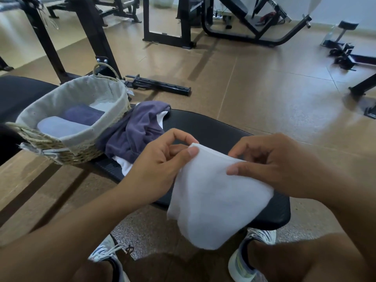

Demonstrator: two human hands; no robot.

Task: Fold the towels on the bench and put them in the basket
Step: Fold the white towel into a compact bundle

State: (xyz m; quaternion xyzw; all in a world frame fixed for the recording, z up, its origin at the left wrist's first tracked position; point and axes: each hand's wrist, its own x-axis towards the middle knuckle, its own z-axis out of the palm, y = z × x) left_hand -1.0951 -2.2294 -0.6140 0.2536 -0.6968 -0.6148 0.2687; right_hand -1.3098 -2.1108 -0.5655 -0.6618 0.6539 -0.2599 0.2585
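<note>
While both hands work above the near end of the surface [213, 135], one white towel [213, 196] hangs between them, its lower edge drooping past the padded edge toward the floor. Two sneakers [240, 263] show below, one under each forearm.

Left hand [160, 165]: thumb lies across the towel's upper left corner, and the curled fingers [179, 135] pinch that corner from behind. Right hand [278, 161]: thumb presses on the towel's upper right edge, and the bent fingers grasp the fabric from the far side. Both forearms reach forward from the bottom of the view, with the wrists roughly level.

Farther along the surface lies one unfolded pile: one purple towel [134, 131] crumpled on top of one white cloth [124, 165], which shows only at the edges.

One woven basket [77, 147] with a pale fabric liner stands just beyond, touching the purple towel. It holds two folded towels side by side: one pale [59, 127], one dark purple [83, 115].

Black gym frames [168, 21] stand on the tiled floor well beyond.
</note>
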